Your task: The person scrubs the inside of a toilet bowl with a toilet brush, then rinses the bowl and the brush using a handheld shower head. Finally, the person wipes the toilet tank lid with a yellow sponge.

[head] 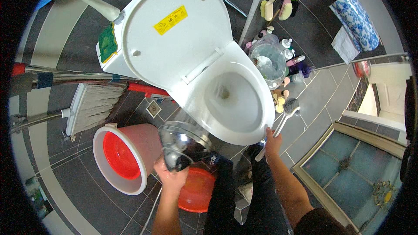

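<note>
My left hand (171, 174) grips a chrome handheld shower head (183, 140) beside the toilet's left side. Water sprays from it towards the white toilet bowl (233, 101), whose lid (176, 49) stands raised and bears a yellow caution sticker (170, 20). To the right of the bowl's front rim, my right hand (273, 142) holds a white-handled toilet brush (283, 119), its grey bristle head pointing away from me. The brush is outside the bowl.
A pink bucket (143, 156) and a red basin (196, 191) stand at the left. Bottles (287, 54) and a clear bin (267, 62) crowd the toilet's right side. Mop handles (81, 75) cross at the left; a framed glass door (352, 173) is at the right.
</note>
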`<state>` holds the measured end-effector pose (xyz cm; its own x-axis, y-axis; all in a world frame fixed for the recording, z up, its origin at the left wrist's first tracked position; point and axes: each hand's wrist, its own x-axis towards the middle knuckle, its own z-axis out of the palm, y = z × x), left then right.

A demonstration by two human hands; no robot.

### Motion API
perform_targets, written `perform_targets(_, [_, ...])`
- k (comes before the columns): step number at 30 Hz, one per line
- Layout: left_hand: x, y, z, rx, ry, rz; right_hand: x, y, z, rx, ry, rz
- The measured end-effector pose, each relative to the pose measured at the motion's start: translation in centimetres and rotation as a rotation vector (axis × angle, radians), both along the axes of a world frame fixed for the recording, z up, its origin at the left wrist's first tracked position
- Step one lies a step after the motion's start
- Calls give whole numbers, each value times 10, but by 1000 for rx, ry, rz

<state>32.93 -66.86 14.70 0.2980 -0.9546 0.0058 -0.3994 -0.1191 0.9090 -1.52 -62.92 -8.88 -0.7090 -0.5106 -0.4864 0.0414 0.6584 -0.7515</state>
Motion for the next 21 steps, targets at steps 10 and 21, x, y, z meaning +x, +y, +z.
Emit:
perform_targets(10, [-37,10,3,-7,-120,-167,2,10,-20,-46,-267,-126])
perform_targets(21, [-7,113,-50,227,-187,80,9,16,-11,-153,-408,-177])
